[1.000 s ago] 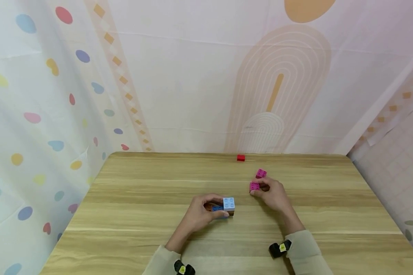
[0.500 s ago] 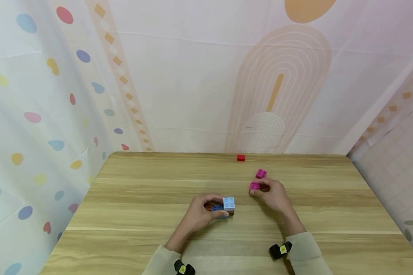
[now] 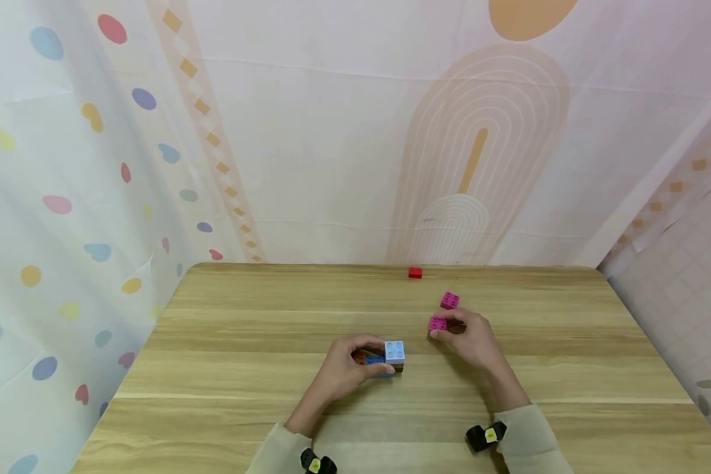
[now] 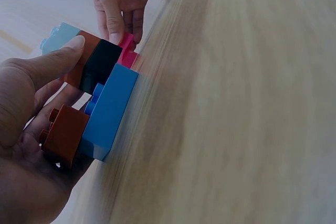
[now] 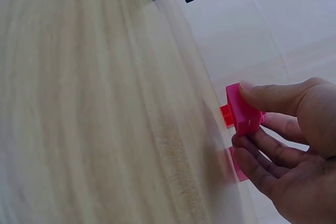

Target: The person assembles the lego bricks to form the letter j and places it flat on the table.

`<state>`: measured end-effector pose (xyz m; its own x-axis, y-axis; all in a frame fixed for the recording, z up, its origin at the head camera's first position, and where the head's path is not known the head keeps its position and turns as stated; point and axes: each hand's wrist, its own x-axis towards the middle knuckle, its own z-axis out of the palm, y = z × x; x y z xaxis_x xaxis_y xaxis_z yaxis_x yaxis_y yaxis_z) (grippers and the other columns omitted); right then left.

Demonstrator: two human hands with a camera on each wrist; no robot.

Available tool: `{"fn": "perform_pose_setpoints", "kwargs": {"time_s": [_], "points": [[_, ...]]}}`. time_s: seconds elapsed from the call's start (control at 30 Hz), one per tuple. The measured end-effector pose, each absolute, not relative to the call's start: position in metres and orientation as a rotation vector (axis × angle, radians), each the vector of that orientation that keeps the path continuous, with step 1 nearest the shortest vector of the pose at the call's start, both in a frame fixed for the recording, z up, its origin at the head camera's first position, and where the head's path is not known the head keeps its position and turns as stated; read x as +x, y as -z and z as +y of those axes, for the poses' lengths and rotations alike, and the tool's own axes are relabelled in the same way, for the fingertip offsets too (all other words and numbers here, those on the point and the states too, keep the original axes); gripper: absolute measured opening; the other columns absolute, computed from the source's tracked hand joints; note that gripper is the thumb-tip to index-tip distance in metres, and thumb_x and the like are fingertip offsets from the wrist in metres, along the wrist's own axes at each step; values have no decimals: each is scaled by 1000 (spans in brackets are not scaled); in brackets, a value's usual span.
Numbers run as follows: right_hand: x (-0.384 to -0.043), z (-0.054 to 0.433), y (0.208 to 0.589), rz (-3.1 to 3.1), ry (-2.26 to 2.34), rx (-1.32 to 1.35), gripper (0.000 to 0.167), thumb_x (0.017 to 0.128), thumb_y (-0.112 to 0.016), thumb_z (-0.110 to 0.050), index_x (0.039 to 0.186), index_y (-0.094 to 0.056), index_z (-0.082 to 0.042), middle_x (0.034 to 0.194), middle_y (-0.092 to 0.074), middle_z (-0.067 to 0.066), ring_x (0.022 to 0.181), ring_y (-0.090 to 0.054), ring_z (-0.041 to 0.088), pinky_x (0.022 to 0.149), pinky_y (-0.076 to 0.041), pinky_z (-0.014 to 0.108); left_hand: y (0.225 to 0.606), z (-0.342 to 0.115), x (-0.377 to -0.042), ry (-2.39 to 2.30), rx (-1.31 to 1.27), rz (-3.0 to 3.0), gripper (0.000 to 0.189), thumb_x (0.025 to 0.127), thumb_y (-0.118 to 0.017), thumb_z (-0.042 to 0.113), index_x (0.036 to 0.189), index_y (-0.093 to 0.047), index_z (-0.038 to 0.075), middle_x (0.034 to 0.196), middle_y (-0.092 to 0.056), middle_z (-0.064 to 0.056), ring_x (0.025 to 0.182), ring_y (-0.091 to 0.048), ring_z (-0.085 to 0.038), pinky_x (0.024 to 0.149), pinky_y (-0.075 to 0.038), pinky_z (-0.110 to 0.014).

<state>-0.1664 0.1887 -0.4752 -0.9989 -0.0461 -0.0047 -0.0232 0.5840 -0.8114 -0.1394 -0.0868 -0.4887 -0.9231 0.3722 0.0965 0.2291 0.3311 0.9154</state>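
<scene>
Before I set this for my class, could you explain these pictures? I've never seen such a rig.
No robot here, just a person's two bare hands. The wide picture comes from a camera on the head; the close ones from a wrist camera on each arm. The left hand has a grip on joined toy bricks: a blue brick carrying a brown brick at one end and a dark, brown and light-blue stack at the other. The right hand pinches a pink brick. On the table, farther off, lie a second pink brick and a red brick.
</scene>
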Motion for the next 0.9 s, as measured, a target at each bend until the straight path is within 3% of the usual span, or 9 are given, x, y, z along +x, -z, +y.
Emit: {"fn": "perform_pose_setpoints", "kwargs": {"time_s": [0.3, 0.9], "points": [[-163, 182, 468, 2750, 1430, -106, 31, 90, -81, -19, 120, -75, -14, 120, -71, 10, 110, -67, 26, 95, -57, 44, 489, -88, -139, -1649, 551, 2456, 33, 80, -90, 26, 111, -78, 25, 113, -77, 1, 101, -69, -16, 81, -54, -25], [-154, 169, 450, 2756, 1477, -314, 29, 90, -81, -18, 118, -76, -14, 114, -74, 5, 115, -67, 32, 98, -56, 48, 489, -88, -139, -1681, 558, 2433, 32, 81, -89, 26, 111, -78, 24, 112, -77, 1, 100, -70, -18, 78, -55, -23]]}}
